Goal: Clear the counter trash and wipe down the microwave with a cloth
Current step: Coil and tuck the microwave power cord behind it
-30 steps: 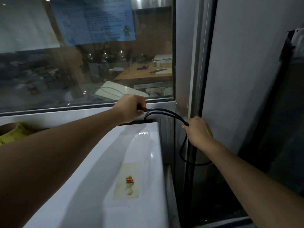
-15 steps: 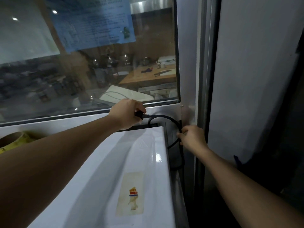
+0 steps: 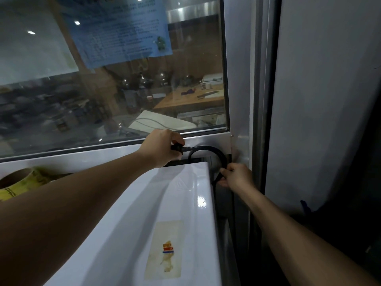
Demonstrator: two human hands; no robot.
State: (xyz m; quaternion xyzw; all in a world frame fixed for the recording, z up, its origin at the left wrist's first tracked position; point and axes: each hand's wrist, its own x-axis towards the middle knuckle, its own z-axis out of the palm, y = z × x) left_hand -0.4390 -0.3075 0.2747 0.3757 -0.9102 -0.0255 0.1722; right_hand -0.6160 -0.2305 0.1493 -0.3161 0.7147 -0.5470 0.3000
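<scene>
Left hand grips the black plug behind the microwave, just below the window sill. Right hand pinches the cord off the microwave's back right corner; the cord arcs between the two hands. Worn sticker on the microwave top, tape roll at far left.

Large glass window with a metal frame. Taped on the window: a blue printed sheet and, left of it, a pale sheet. Beyond the window, dim: a wooden table, shelves of jars, small ceiling lights reflected. Right of the window, a grey wall panel. Below the window at far left, a yellow tape roll.
</scene>
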